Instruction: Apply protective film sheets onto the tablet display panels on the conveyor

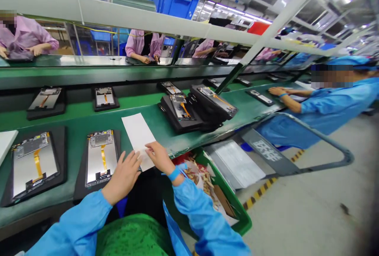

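A narrow white sheet (137, 127) lies on the green bench top, its near end reaching over the edge. My left hand (124, 175) is open, with fingers stretched and the tips at the sheet's left side. From the right, my right hand (161, 157) pinches the near part of the sheet between closed fingertips. Just left of my left hand rests an opened tablet (102, 157) on a black foam pad, its circuit board and orange ribbon cable showing. Another opened tablet (35, 165) sits on its pad farther left.
Black foam pads with opened tablets (181, 108) are stacked right of the sheet. A green bin (242, 224) of scraps stands below the bench, beside a grey trolley (263, 145). More tablets lie along the green line behind. A co-worker in blue (325, 110) sits at right.
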Demonstrator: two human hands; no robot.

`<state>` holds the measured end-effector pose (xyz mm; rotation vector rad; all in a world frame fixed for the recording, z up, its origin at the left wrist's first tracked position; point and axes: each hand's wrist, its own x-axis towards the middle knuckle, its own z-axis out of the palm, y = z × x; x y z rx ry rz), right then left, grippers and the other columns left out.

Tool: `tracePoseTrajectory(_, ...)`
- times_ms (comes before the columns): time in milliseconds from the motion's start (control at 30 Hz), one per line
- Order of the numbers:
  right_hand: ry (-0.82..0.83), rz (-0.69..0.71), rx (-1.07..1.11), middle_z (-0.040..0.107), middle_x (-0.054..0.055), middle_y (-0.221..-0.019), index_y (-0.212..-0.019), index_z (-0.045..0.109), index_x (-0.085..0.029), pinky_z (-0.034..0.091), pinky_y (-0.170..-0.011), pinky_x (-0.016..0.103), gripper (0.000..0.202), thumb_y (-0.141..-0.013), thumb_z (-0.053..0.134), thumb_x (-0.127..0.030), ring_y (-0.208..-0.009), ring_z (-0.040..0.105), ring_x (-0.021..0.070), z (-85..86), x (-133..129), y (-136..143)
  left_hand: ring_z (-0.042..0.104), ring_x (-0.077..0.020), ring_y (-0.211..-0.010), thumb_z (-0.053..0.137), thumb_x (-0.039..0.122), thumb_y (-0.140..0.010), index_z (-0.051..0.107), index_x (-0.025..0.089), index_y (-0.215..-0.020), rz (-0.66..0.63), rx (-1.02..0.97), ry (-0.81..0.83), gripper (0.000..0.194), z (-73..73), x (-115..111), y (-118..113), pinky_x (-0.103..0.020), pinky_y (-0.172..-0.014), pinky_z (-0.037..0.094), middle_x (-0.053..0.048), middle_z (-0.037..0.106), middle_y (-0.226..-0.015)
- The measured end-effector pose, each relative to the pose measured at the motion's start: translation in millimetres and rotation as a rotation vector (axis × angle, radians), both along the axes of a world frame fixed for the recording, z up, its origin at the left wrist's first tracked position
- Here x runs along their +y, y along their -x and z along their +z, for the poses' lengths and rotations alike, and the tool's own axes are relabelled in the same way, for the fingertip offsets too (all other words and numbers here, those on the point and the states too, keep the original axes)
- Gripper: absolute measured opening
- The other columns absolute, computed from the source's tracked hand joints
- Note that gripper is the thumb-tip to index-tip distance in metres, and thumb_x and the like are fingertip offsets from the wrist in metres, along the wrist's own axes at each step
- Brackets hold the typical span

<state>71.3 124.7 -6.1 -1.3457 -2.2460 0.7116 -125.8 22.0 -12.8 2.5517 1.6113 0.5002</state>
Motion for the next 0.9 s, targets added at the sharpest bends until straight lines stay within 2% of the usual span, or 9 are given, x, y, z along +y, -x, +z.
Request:
tracePoseTrajectory(100, 0.021, -0.006, -0.092, 0.064, 0.009, -0.109, -0.109, 0.066, -0.017, 0.050, -0.093, 0.033, 0.021, -0.090, 0.060, -0.013, -0.098, 0.063, 0.0196, -19.4, 19.1, 28.9, 0.041, -0.0332, -0.142, 0.055, 0.021, -0.092, 0.050, 0.020, -0.143, -0.030, 0.078, 0.084, 0.051, -7.5, 13.8, -17.4, -0.061, -0.118, 0.026, -0.013, 0.049, -0.152)
tracePoseTrajectory(233, 0.030, -0.052, -0.140, 0.060, 0.011, -0.108, -0.108, 0.065, -0.015, 0.048, -0.095, 0.035, 0.020, -0.088, 0.061, -0.012, -0.101, 0.060, 0.0218, -28.4, 26.3, 33.7, 0.036, -0.0328, -0.145, 0.058, 0.023, -0.091, 0.047, 0.021, -0.146, -0.035, 0.093, 0.094, 0.056, -18.0, 14.8, -14.2, -0.060, -0.117, 0.028, -0.012, 0.043, -0.156)
tracePoseTrajectory(467, 0.038, -0.078, -0.151, 0.059, 0.009, -0.105, -0.105, 0.063, -0.015, 0.047, -0.096, 0.035, 0.019, -0.087, 0.061, -0.010, -0.101, 0.058, 0.0217, -29.1, 23.6, 34.1, 0.033, -0.0328, -0.147, 0.058, 0.020, -0.090, 0.045, 0.021, -0.147, -0.030, 0.078, 0.085, 0.058, -18.7, 11.8, -13.2, -0.059, -0.117, 0.029, -0.013, 0.041, -0.158)
tracePoseTrajectory(633, 0.017, -0.081, -0.099, 0.057, 0.009, -0.115, -0.118, 0.061, -0.017, 0.049, -0.096, 0.033, 0.030, -0.089, 0.057, -0.009, -0.101, 0.059, 0.0193, -28.7, 17.2, 32.7, 0.033, -0.0331, -0.147, 0.058, 0.020, -0.090, 0.046, 0.022, -0.147, -0.025, 0.072, 0.085, 0.058, -15.9, 11.4, -13.3, -0.059, -0.117, 0.029, -0.013, 0.041, -0.158)
tracePoseTrajectory(900, -0.016, -0.073, -0.003, 0.058, 0.005, -0.103, -0.096, 0.063, -0.019, 0.048, -0.093, 0.035, 0.018, -0.084, 0.060, -0.006, -0.097, 0.057, 0.0201, -28.7, 14.8, 31.7, 0.034, -0.0338, -0.146, 0.059, 0.021, -0.090, 0.046, 0.020, -0.147, -0.028, 0.088, 0.080, 0.059, -16.4, 10.8, -14.1, -0.061, -0.116, 0.030, -0.014, 0.041, -0.158)
